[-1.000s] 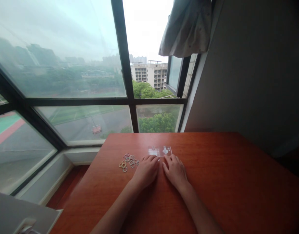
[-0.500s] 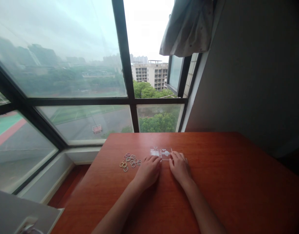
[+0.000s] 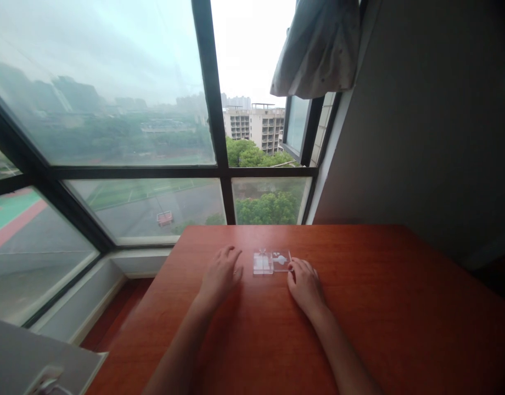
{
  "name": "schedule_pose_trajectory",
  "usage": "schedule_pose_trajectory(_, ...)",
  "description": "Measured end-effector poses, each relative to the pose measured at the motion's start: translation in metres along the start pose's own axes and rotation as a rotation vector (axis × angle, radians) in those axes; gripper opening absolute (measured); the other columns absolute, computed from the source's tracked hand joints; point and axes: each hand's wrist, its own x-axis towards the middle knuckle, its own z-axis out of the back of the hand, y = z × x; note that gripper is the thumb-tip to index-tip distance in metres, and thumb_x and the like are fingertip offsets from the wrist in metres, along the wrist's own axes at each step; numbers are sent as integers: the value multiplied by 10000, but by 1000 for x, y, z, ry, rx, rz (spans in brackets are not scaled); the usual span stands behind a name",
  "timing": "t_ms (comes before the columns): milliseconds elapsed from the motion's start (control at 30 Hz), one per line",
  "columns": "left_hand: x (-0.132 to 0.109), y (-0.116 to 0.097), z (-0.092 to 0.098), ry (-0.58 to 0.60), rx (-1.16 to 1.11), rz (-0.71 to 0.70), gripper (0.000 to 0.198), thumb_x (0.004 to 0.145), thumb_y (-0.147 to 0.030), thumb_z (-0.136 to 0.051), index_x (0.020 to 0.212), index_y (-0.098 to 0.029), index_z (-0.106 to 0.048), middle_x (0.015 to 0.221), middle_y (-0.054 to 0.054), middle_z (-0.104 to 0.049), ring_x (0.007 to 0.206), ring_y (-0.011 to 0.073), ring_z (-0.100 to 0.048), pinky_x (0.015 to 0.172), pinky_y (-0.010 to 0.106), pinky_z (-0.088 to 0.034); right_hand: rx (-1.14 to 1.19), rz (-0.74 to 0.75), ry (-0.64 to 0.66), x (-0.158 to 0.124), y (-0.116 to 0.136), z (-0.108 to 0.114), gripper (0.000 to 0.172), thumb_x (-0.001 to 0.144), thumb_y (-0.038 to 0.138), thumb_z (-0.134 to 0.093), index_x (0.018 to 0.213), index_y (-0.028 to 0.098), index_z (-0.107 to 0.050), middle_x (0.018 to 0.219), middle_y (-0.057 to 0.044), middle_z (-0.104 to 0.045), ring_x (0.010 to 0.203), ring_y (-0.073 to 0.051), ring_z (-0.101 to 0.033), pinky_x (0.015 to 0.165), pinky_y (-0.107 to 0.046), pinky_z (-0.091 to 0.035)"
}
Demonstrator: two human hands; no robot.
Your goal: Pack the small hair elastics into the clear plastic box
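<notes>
A small clear plastic box (image 3: 263,263) lies on the reddish-brown table (image 3: 359,274), its transparent lid (image 3: 281,260) laid open to the right. My right hand (image 3: 306,282) rests at the lid's right edge, fingertips pinched on it. Left of the box, my left hand (image 3: 220,274) is over the table with its fingers apart, touching neither box nor lid. The small coloured rings are hidden behind or under this hand; a bit of one may show near the thumb.
Large windows with dark frames (image 3: 224,173) rise behind the table. A grey curtain (image 3: 318,60) hangs at the upper right beside the dark wall (image 3: 421,120). A white ledge (image 3: 143,262) runs along the window at the left.
My left hand has moved left, away from the box and over the spot where the rings lay, and its fingers have spread. My right hand has stayed at the lid.
</notes>
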Motion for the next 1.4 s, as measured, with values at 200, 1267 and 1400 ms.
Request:
schedule_pose_trajectory(200,0,61,17,249,24,202,499,763,-435,-611,1178,-159,-607,1246,157,-524,1132,308,-529,962,380,-419,22,-1,-12,0,0,1,131,828,155,-476,862,201,-593,1071,-83,-639,1037,-218,-537,914,-328,-404)
schedule_pose_trajectory(1267,-12,23,32,358,-71,84,338,757,-248,-601,1086,-180,-636,1086,103,-574,884,228,-613,807,322,-454,310,105,151,-6,29,27,203,840,206,-533,1017,219,-630,876,-34,-636,819,-183,-589,793,-287,-467)
schedule_pose_trajectory(1400,-12,43,35,426,-14,213,349,696,-294,-657,1023,-173,-636,1012,85,-602,815,221,-613,706,284,-435,318,179,285,-15,47,34,310,789,273,-646,1098,256,-630,990,-19,-659,910,-182,-601,816,-259,-450)
